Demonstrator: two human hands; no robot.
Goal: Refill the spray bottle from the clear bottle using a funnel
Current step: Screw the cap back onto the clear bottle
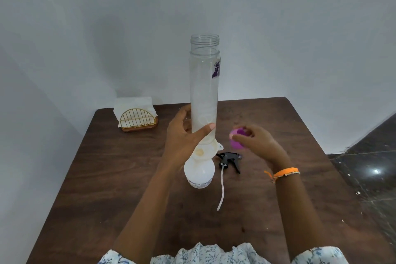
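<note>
Left hand (184,133) grips the open clear bottle (204,92) upright above the funnel (203,152) in the spray bottle (199,172) mid-desk (128,178); right hand (255,141) pinches a purple cap (236,140); sprayer head (230,159) lies just beside.

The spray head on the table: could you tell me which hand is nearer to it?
Right. The right hand, holding the purple cap, hovers just above the spray head; the left hand grips the clear bottle further left.
</note>
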